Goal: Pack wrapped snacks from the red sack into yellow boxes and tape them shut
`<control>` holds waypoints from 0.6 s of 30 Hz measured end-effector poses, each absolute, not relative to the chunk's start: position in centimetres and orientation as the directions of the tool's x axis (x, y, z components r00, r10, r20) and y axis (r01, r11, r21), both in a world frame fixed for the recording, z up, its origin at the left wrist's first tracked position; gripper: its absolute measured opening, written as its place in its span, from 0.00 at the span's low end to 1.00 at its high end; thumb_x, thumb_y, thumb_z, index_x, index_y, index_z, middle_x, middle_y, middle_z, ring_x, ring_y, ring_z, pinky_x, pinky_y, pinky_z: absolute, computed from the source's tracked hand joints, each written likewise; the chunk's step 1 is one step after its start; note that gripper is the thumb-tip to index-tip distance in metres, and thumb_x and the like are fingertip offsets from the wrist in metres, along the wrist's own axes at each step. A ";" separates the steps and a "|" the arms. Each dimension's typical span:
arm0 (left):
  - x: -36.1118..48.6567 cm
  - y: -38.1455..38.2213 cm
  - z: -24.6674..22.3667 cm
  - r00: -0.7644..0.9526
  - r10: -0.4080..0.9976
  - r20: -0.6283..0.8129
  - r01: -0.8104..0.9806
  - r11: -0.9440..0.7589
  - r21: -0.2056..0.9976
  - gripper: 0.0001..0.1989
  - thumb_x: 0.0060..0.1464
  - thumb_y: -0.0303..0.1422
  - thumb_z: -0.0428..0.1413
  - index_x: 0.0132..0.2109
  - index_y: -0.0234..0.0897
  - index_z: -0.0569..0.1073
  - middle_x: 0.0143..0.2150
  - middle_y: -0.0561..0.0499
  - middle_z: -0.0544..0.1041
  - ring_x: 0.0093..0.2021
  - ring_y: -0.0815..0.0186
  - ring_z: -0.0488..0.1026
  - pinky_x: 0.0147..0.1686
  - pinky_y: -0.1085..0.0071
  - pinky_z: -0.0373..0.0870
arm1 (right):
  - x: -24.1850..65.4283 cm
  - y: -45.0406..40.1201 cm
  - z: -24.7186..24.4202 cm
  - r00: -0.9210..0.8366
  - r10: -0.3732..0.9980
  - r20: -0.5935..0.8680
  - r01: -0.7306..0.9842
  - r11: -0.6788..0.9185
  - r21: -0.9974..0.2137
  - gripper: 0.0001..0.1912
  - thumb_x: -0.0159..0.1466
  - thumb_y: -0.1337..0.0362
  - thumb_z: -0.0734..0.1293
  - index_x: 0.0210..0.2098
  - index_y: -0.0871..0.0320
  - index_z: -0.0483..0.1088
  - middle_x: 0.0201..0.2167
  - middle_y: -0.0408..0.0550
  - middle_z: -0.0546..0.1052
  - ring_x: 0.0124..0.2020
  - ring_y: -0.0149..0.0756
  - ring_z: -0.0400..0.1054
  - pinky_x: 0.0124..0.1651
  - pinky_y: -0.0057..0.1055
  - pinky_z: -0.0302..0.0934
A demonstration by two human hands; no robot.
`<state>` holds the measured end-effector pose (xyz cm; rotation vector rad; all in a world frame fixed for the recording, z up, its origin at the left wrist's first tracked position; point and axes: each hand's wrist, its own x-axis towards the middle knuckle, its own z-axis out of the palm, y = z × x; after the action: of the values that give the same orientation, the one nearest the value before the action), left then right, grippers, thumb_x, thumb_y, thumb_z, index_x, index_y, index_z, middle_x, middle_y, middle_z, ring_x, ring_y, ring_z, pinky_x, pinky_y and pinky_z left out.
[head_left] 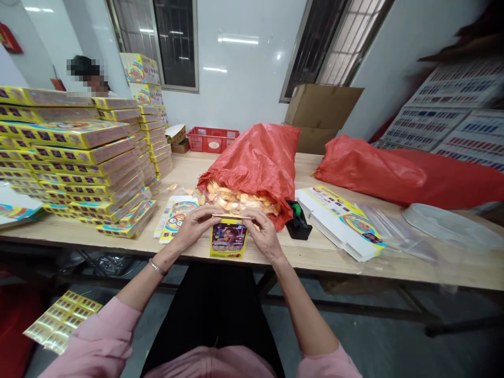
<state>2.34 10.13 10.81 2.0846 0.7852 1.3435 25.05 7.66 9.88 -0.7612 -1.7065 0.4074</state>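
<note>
A small yellow box (228, 240) with a printed picture on its face is held up at the table's front edge. My left hand (197, 227) pinches its upper left corner, and my right hand (260, 231) grips the upper right corner. Just behind it, a red sack (258, 163) lies with its mouth towards me, full of small wrapped yellowish pieces (232, 198). A printed flat carton (179, 214) lies beside my left hand. To the right of my right hand stands a black tape dispenser (298, 223) with a green core.
Tall stacks of yellow boxes (86, 157) fill the left, with a person (88, 76) behind them. Flat cartons (338, 220), clear plastic bags (397, 231) and another red sack (374, 168) lie right. A red basket (212, 140) and brown cartons (318, 118) stand at the back.
</note>
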 end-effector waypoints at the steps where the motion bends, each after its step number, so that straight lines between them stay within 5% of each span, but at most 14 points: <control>1: 2.5 10.0 11.0 0.338 0.722 0.604 0.210 -0.684 0.699 0.13 0.58 0.42 0.58 0.45 0.40 0.80 0.50 0.45 0.80 0.52 0.58 0.75 0.55 0.60 0.70 | 25.0 7.6 10.1 -0.127 0.682 0.720 0.279 0.721 -0.634 0.08 0.68 0.60 0.64 0.39 0.54 0.74 0.42 0.48 0.77 0.48 0.39 0.70 0.53 0.37 0.63; 5: 3.6 9.5 11.4 0.303 0.801 0.517 0.260 -0.591 0.763 0.19 0.64 0.44 0.49 0.46 0.38 0.80 0.53 0.45 0.78 0.57 0.57 0.72 0.59 0.59 0.66 | 24.5 7.5 10.7 -0.071 0.730 0.680 0.309 0.664 -0.681 0.12 0.69 0.58 0.62 0.39 0.55 0.75 0.42 0.49 0.79 0.47 0.39 0.72 0.53 0.37 0.64; 11: 4.0 9.6 11.0 0.307 0.829 0.468 0.261 -0.546 0.796 0.17 0.63 0.43 0.51 0.48 0.38 0.76 0.45 0.47 0.79 0.46 0.61 0.75 0.46 0.67 0.72 | 24.1 8.0 9.9 -0.050 0.783 0.620 0.288 0.606 -0.742 0.11 0.65 0.57 0.66 0.41 0.55 0.77 0.42 0.48 0.80 0.44 0.40 0.74 0.48 0.35 0.68; 15: 3.9 9.7 10.7 0.295 0.827 0.478 0.270 -0.552 0.789 0.16 0.64 0.42 0.49 0.50 0.37 0.74 0.47 0.47 0.78 0.49 0.62 0.74 0.49 0.67 0.71 | 23.9 8.5 9.3 -0.013 0.831 0.556 0.229 0.544 -0.807 0.12 0.63 0.56 0.67 0.39 0.56 0.77 0.37 0.47 0.81 0.35 0.39 0.75 0.37 0.32 0.69; 18: 4.6 10.0 10.9 0.251 0.812 0.528 0.278 -0.582 0.764 0.17 0.66 0.41 0.46 0.50 0.37 0.73 0.49 0.46 0.76 0.51 0.62 0.72 0.53 0.67 0.68 | 24.0 8.8 10.0 0.054 0.809 0.586 0.243 0.558 -0.793 0.10 0.63 0.57 0.68 0.39 0.56 0.77 0.38 0.47 0.80 0.36 0.38 0.74 0.40 0.33 0.68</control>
<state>4.57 9.98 10.92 1.9984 0.9879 1.3187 23.99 8.77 9.97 -0.9424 -1.4970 0.5453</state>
